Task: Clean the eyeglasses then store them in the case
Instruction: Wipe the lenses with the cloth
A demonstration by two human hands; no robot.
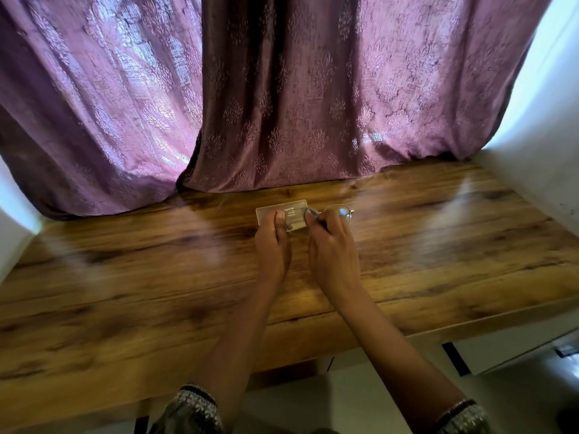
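Observation:
Thin metal-framed eyeglasses (340, 213) are held just above the wooden table (156, 277) at its middle. My left hand (272, 242) pinches the left lens rim between thumb and fingers. My right hand (332, 245) grips the frame near the bridge, and its fingers hide part of the right lens. A flat beige rectangular case (266, 211) with small print lies on the table right behind my hands, partly hidden by the left thumb. No cleaning cloth can be made out.
Purple patterned curtains (282, 104) hang down onto the table's back edge. White walls (539, 170) close in both sides. The table's front edge runs below my forearms, with a white floor underneath.

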